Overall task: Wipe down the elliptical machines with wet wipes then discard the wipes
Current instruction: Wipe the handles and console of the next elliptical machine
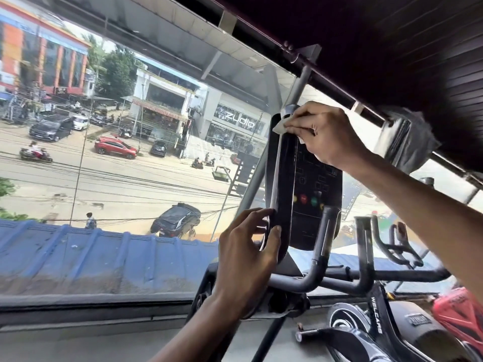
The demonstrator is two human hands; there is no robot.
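Observation:
The elliptical's black console (305, 184) stands upright in front of a window, with coloured buttons low on its face. My right hand (326, 134) presses a white wet wipe (281, 128) against the console's top edge, fingers curled over the wipe. My left hand (248, 246) grips the console's lower left edge, thumb on the front and fingers behind. Most of the wipe is hidden under my right hand.
Dark handlebars (321, 257) curve out below the console. A black spin bike (376, 317) and a red one (460, 314) stand at the lower right. A large window (117, 152) fills the left, with its sill (91, 309) below. A rolled grey blind (407, 142) hangs above right.

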